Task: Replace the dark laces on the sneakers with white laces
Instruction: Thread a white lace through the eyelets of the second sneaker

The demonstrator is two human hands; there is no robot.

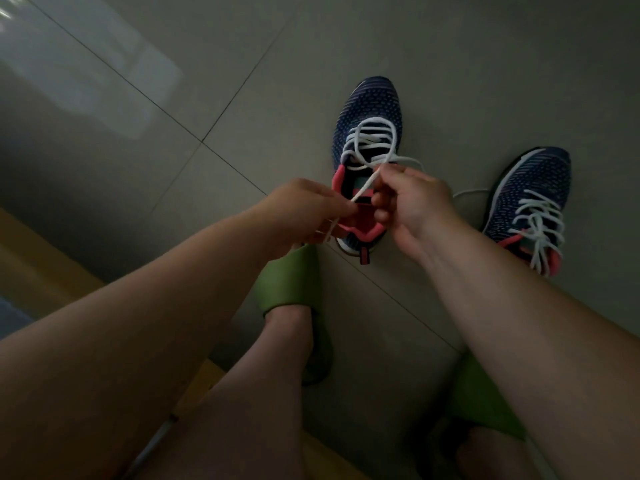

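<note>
Two navy knit sneakers with pink collars stand on the tiled floor. The nearer, middle sneaker (367, 109) carries a white lace (372, 142) threaded through its eyelets, with a loose loop lying over the tongue. My left hand (304, 211) pinches one end of this lace just above the pink heel opening. My right hand (412, 202) pinches the other strand, which runs taut between the two hands. To the right stands the second sneaker (533, 199), its white lace (540, 230) laced up and lying loose over its tongue.
My feet are in green slippers, one (287, 282) directly behind the middle sneaker, the other (485, 407) at lower right. A wooden edge (31, 258) runs along the lower left. Grey floor tiles (207, 81) stretch away to the left and beyond the sneakers.
</note>
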